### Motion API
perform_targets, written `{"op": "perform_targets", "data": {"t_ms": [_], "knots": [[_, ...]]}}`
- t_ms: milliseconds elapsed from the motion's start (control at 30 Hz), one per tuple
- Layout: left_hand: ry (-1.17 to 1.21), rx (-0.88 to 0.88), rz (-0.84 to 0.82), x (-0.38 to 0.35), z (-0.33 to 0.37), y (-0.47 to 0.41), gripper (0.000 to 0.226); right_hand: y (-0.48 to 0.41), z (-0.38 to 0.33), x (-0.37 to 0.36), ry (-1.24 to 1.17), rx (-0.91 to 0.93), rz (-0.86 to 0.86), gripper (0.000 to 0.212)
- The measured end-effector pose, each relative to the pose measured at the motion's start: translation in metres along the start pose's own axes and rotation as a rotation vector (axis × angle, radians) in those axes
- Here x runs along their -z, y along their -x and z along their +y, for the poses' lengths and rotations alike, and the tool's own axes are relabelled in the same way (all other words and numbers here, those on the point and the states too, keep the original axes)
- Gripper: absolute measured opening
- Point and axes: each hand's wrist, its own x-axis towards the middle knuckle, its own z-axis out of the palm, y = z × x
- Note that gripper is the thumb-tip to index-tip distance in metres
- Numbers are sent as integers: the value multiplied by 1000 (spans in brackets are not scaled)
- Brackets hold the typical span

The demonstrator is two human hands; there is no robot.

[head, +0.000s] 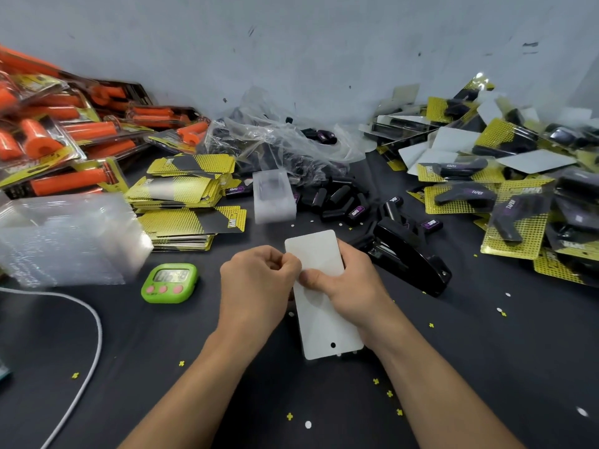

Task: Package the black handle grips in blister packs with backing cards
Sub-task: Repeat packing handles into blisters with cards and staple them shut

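Pinching backing card (327,322) at upper half btwn L hand (256,286) & R hand (350,283).

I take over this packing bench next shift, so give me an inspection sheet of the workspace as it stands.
Surface: dark table, dotted with small yellow and white paper bits.
Job's things: white card in hand; loose black grips, backing card stacks, clear blisters, finished packs piled right.
Clutter: green timer, black stapler, orange grip packs, crumpled plastic bag.
Hands: left hand pinches the card's edge; right hand holds it.
Cables: white cable at left.
Surroundings: grey scuffed wall behind.
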Motion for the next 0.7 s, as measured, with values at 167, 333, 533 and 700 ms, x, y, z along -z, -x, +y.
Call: {"op": "perform_targets", "data": {"t_ms": [167, 333, 533, 700], "knots": [[30, 6, -235, 5, -3, -1, 16, -3, 4, -3, -71, 40, 152, 28], [-29, -20, -529, 8, -6, -2, 27, -9, 7, -2, -142, 74, 275, 24], [120, 24, -407, 3, -3, 2, 19, -11, 5, 7, -235, 81, 301, 21], [190, 11, -248, 4, -2, -2, 19, -6, 3, 3, -210, 98, 187, 24]]}}
